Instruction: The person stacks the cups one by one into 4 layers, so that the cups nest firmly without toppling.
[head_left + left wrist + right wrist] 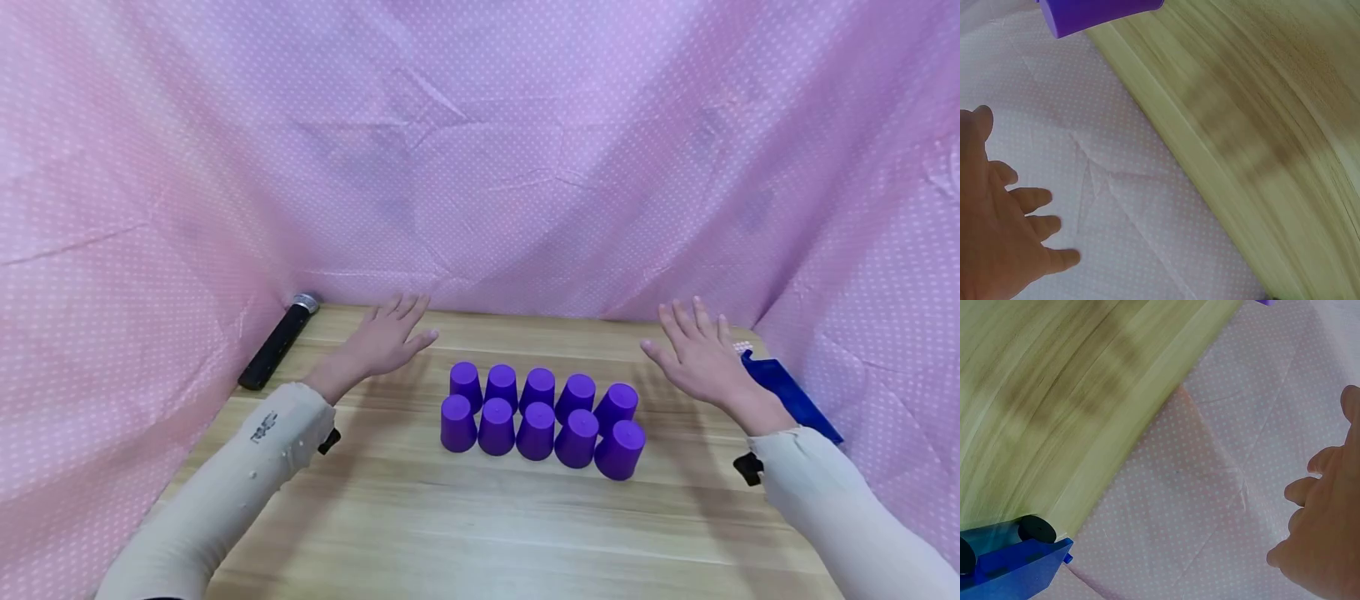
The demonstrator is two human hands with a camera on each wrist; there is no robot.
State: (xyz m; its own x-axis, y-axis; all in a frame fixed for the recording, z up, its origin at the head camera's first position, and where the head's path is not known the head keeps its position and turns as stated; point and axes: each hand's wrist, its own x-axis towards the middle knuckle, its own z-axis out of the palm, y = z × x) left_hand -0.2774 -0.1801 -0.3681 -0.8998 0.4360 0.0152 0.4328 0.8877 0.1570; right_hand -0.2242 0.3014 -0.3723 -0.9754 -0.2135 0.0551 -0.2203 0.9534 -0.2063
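Observation:
Several purple cups stand upside down in two rows at the middle of the wooden table. To their left, my left hand is held palm down with the fingers spread, holding nothing. My right hand is on the other side of the cups, fingers also spread and holding nothing. Both hands are apart from the cups. In the left wrist view, part of a purple cup shows at the top, away from my left hand. The right wrist view shows my right hand at the right edge.
A black microphone with a silver head lies at the table's left edge. On the right side lies a blue object, partly behind my right wrist; black round parts show on it. Pink dotted cloth hangs around the table.

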